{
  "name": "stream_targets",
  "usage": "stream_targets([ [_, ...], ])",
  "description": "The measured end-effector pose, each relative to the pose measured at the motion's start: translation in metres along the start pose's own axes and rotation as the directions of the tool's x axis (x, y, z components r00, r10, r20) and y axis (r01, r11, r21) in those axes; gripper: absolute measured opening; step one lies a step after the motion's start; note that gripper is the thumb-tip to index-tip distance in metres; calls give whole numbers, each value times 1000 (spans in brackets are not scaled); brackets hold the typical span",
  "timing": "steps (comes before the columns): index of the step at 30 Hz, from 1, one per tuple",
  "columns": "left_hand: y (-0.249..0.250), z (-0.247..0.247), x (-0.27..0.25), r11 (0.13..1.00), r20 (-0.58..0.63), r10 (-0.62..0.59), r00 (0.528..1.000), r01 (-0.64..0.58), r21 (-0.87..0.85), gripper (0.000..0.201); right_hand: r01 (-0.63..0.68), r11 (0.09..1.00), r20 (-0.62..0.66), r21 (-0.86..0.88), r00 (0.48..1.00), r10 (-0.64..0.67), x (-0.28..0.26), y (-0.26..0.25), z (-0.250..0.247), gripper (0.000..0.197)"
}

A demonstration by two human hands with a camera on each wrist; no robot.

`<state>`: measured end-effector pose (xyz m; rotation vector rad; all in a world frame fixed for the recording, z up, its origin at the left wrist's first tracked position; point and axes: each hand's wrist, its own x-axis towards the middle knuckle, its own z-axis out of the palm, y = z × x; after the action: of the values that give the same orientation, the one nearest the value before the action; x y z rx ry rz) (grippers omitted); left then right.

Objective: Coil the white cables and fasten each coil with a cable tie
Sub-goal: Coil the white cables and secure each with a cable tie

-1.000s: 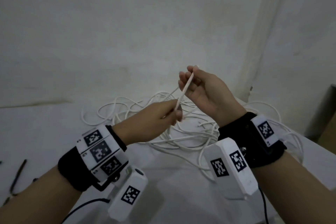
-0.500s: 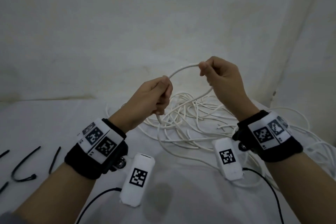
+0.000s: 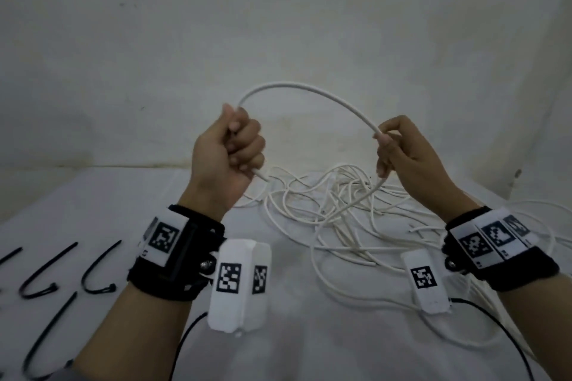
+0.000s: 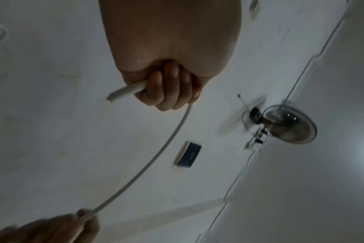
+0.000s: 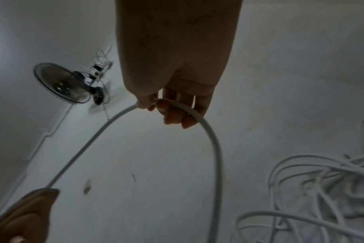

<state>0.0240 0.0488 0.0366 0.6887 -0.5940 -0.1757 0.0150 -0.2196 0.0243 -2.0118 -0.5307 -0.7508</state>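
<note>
White cable [image 3: 312, 93] arcs between left grip [image 3: 227, 148] and right grip [image 3: 405, 151], both clamped; ties [image 3: 96, 269] aside.

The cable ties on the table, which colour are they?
Black. The cable ties show best in the head view.

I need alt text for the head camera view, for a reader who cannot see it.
Two raised hands hold one white cable arched between them: the left hand fists its end, the right hand pinches it. Tangled cables lie behind; black cable ties lie left.
</note>
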Motion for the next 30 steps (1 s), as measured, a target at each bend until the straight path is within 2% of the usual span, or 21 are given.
stream_targets([
  [2, 11, -9, 0, 998, -50, 66, 997, -67, -8, 55, -9, 1000, -3, -6, 1000, 9, -4, 10, -2, 13],
  [3, 14, -12, 0, 996, -72, 87, 994, -88, -2, 56, 16, 997, -5, -75, 1000, -16, -5, 13, -2, 16],
  [4, 15, -14, 0, 994, -92, 107, 990, -107, -2, 56, 67, 981, 7, -180, 998, -67, -5, 12, 0, 15],
  [6, 14, -15, 0, 990, -131, 141, 981, -143, -9, 57, 237, 891, 117, -387, 971, -208, -7, 4, 6, 7],
  [9, 12, -16, 1, 986, -169, 166, 971, -168, 3, 50, 492, 653, 363, -576, 869, -336, -14, -14, 20, 19],
  [11, 9, -15, 2, 987, -167, 161, 973, -156, 44, 44, 609, 492, 498, -622, 793, -352, -20, -26, 29, 10],
  [12, 5, -14, 3, 988, -157, 151, 976, -142, 63, 43, 649, 438, 544, -621, 760, -354, -23, -32, 34, 5],
  [13, 2, -12, 3, 989, -146, 135, 980, -124, 76, 43, 682, 407, 577, -608, 731, -364, -25, -39, 40, 9],
  [15, -9, -8, 4, 992, -126, 86, 988, -74, 98, 43, 735, 379, 601, -563, 678, -423, -27, -54, 49, 8],
  [17, -21, -3, 4, 989, -117, 19, 993, -1, 148, 43, 754, 406, 583, -516, 657, -479, -26, -70, 55, 18],
  [19, -32, 0, 3, 973, -114, -42, 993, 67, 220, 43, 742, 472, 528, -476, 670, -522, -23, -82, 56, 17],
  [21, -39, 1, 0, 947, -106, -88, 990, 117, 298, 44, 692, 566, 471, -448, 721, -509, -17, -87, 53, 20],
  [24, -45, -1, -4, 910, -83, -125, 989, 147, 387, 45, 563, 722, 416, -402, 815, -404, -4, -84, 45, 27],
  [28, -47, -6, -6, 890, -73, -121, 990, 141, 434, 49, 376, 881, 338, -287, 900, -274, 9, -67, 43, 11],
  [30, -50, -9, -6, 888, -55, -131, 990, 142, 437, 51, 278, 935, 302, -218, 931, -207, 12, -61, 45, 12],
])
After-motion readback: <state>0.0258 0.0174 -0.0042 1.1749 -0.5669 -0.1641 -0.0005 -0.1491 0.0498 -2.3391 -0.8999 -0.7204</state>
